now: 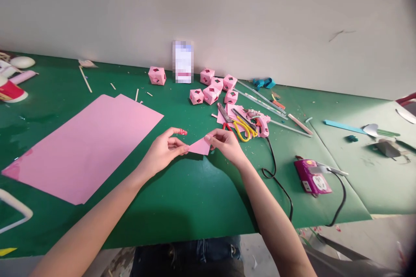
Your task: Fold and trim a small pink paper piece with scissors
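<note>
Both my hands hold one small folded pink paper piece just above the green table. My left hand pinches its left corner between thumb and fingers, the forefinger raised. My right hand pinches its right upper edge, fingers curled. A large pink paper sheet lies flat to the left of my hands.
Several folded pink paper cubes stand near the wall, one more cube apart. Yellow-handled scissors, a pink glue gun with black cord, glue sticks and a purple socket block lie to the right.
</note>
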Demonstrator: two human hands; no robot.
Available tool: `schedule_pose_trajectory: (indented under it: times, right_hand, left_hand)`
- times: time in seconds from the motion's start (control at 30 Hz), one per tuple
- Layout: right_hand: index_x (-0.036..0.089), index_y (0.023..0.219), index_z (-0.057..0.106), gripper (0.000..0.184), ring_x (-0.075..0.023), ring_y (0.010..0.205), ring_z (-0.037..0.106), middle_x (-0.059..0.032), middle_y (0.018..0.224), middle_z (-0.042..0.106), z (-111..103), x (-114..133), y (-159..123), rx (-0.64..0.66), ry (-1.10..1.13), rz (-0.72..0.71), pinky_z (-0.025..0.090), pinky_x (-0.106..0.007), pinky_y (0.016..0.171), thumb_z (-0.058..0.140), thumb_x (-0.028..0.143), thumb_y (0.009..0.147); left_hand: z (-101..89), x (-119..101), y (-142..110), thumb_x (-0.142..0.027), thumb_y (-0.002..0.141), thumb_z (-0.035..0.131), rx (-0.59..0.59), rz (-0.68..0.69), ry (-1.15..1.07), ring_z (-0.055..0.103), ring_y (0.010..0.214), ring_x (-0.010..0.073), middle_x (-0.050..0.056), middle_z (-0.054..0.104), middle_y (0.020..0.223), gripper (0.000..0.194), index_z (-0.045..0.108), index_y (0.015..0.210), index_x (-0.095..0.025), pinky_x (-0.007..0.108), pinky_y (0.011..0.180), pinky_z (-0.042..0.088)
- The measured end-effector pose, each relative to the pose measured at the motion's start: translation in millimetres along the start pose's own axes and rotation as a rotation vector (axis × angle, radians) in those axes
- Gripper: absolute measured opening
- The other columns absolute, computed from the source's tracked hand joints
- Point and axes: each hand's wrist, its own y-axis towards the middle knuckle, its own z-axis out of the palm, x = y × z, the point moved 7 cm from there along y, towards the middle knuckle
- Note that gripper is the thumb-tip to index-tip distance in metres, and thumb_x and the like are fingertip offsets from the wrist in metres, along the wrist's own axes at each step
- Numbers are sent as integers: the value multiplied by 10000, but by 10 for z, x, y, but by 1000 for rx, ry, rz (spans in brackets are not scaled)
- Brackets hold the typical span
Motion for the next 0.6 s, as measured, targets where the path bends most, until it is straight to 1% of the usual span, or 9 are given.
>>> schedule_pose_trajectory:
  times: [0.1, 0.17, 0.27, 0.33, 0.4, 0.47, 0.5, 0.57, 0.6]
  right_hand:
    - [175, 783, 743, 451, -135, 610, 589, -3, 670, 678, -3, -15, -5, -22, -10, -3, 501, -274, 586, 897, 586, 681]
    - [176, 782, 738, 456, -138, 611, 581, -3, 669, 669, 1, -27, -2, -29, -19, -9, 492, -278, 588, 880, 601, 696]
    - [176, 770, 722, 483, -133, 602, 550, 3, 659, 637, -3, -40, 18, -23, -20, -15, 467, -277, 579, 854, 636, 713]
    - [180, 755, 704, 518, -130, 593, 525, 11, 644, 605, -51, -29, 38, -32, -11, -26, 451, -276, 570, 836, 679, 711]
    - [191, 736, 681, 555, -130, 586, 504, 18, 629, 577, -154, -1, 54, -72, -11, -44, 439, -275, 560, 813, 729, 703]
    - [198, 720, 667, 564, -132, 587, 495, 22, 619, 561, -265, 31, 59, -112, -35, -60, 429, -275, 557, 807, 743, 698]
    - [198, 717, 668, 554, -132, 589, 495, 23, 616, 558, -303, 43, 57, -121, -56, -66, 421, -274, 559, 813, 732, 700]
    - [190, 721, 689, 520, -134, 600, 506, 18, 620, 575, -311, 49, 47, -110, -107, -74, 409, -275, 569, 832, 690, 711]
    - [185, 728, 703, 501, -135, 607, 516, 12, 630, 595, -277, 43, 40, -93, -131, -76, 408, -276, 577, 835, 669, 722]
  left_hand:
    - [6, -8, -25, -519, 866, 779, 2, 23, 61, 769, 837, 228, 13, 786, 845, 491, 545, 1194, -238, 377, 847, 589]
    - [20, -44, -45, -510, 898, 741, 1, 69, 135, 755, 817, 224, -5, 765, 806, 433, 551, 1185, -247, 381, 859, 569]
    - [67, -74, -72, -485, 915, 718, 50, 98, 156, 745, 829, 216, -17, 752, 802, 418, 562, 1230, -259, 374, 879, 555]
    - [85, -58, -82, -473, 905, 732, 100, 77, 138, 746, 834, 213, -19, 752, 807, 442, 566, 1258, -262, 365, 872, 559]
    - [81, -21, -84, -469, 883, 758, 148, 36, 124, 750, 818, 218, -20, 748, 788, 481, 572, 1273, -257, 366, 857, 569]
    - [24, 5, -76, -475, 858, 786, 120, 6, 96, 759, 826, 231, -12, 754, 783, 524, 578, 1281, -246, 386, 873, 581]
    - [-22, 8, -69, -485, 849, 796, 68, 2, 70, 766, 848, 240, -1, 765, 801, 547, 577, 1288, -241, 402, 895, 587]
    - [-83, 7, -59, -517, 850, 793, -31, 3, -7, 779, 930, 257, 40, 797, 899, 580, 572, 1302, -229, 433, 950, 593]
    - [-80, 9, -56, -533, 854, 788, -55, 3, -49, 781, 981, 265, 68, 809, 982, 595, 567, 1312, -224, 444, 974, 594]
